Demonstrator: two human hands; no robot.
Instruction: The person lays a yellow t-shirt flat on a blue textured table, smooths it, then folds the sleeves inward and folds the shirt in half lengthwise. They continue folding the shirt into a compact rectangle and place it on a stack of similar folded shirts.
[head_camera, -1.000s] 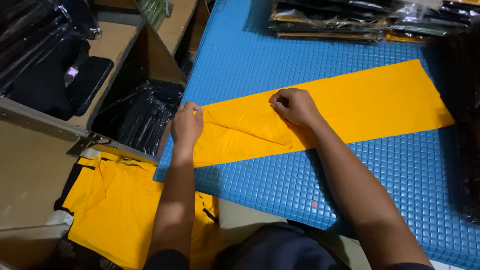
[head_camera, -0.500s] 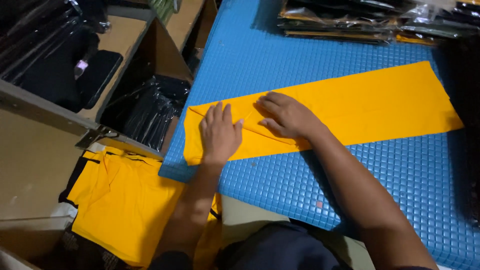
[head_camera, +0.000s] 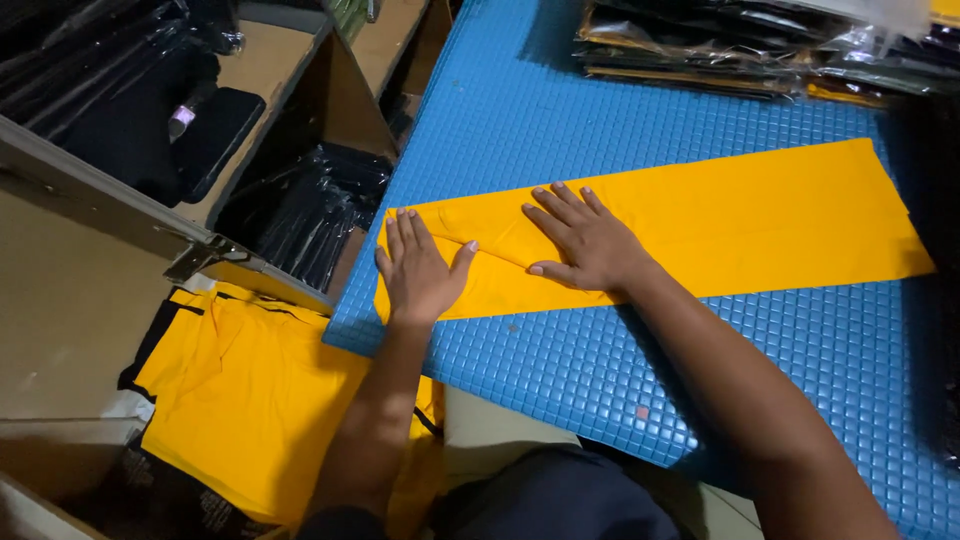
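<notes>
A long strip of folded yellow cloth (head_camera: 740, 215) lies across a blue mat with small square bumps (head_camera: 560, 370). My left hand (head_camera: 418, 270) rests flat on the cloth's left end, fingers apart. My right hand (head_camera: 580, 240) lies flat just to its right, palm down on a diagonal fold in the cloth. Neither hand grips anything.
Stacks of garments in clear plastic bags (head_camera: 760, 45) sit at the mat's far edge. To the left, wooden shelves (head_camera: 260, 80) hold black bagged items (head_camera: 300, 215). A pile of yellow cloth with black trim (head_camera: 245, 400) lies below the mat's left corner.
Both hands went from pinching and folding the cloth's left end to lying flat on it. The folded end now lies pressed down on the strip.
</notes>
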